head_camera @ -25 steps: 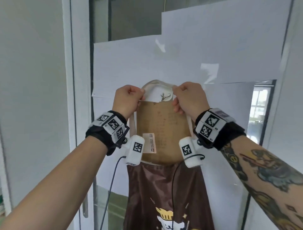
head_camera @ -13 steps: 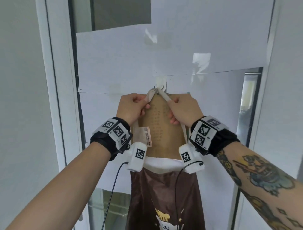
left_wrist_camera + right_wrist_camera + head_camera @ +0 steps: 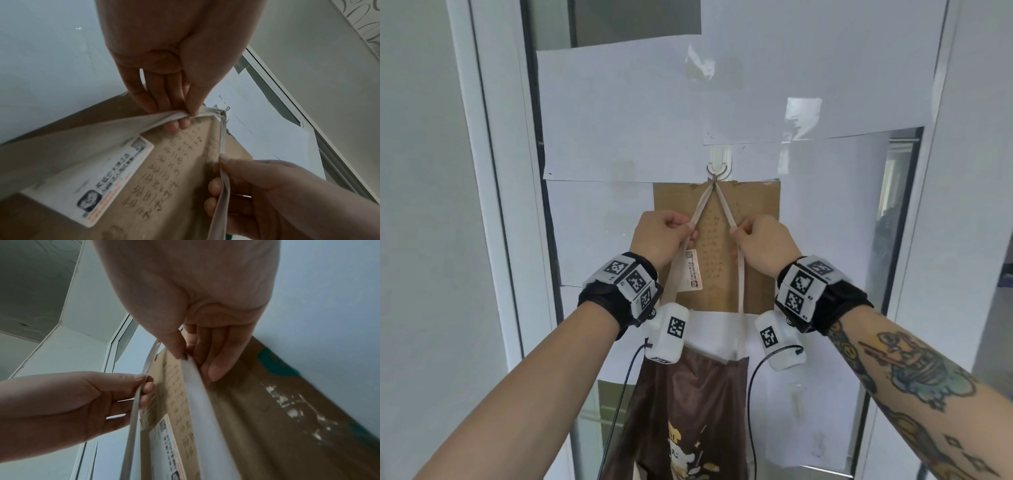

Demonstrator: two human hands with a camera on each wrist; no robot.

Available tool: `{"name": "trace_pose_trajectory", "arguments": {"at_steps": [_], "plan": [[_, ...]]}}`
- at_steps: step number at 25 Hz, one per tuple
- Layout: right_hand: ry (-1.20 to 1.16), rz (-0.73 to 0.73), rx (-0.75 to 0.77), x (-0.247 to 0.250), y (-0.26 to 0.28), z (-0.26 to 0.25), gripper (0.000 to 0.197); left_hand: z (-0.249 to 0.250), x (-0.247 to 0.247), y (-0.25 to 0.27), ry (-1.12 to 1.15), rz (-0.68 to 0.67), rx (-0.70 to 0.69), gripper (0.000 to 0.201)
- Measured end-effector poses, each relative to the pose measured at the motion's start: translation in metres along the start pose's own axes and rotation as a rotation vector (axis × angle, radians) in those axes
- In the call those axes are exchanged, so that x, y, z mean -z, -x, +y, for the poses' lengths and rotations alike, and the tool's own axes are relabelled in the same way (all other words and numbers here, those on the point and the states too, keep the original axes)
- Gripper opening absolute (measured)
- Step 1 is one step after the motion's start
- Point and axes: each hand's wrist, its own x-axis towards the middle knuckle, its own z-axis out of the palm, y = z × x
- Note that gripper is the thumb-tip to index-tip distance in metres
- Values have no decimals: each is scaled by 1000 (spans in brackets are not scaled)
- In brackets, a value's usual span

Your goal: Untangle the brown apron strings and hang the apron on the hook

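The brown apron (image 3: 688, 404) hangs at six o'clock below the wall hook (image 3: 717, 171), its pale neck strap (image 3: 739, 274) looped over it. The left hand (image 3: 661, 236) and right hand (image 3: 763, 243) each pinch one strap side. The cloth looks light, soft and limp; the strap near the hook seems the best hold.

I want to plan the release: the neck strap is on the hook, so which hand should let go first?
Either, I think: left hand and right hand pinch the neck strap symmetrically below the hook.
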Motion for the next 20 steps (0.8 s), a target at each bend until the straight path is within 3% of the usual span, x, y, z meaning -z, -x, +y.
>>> {"name": "trace_pose_trajectory", "arguments": {"at_steps": [6,12,17,20], "plan": [[35,-2,-10,-8,10,-5,24,-12,2,4,-93,-37,-3,9],[71,-32,-44,-18,29,6,26,-28,12,22,-38,-85,31,6],[96,-94,-90,-33,51,26,28,-55,18,45,19,-124,127,7],[77,-37,-122,-36,70,40,24,-68,20,63,-28,-163,160,8]]}}
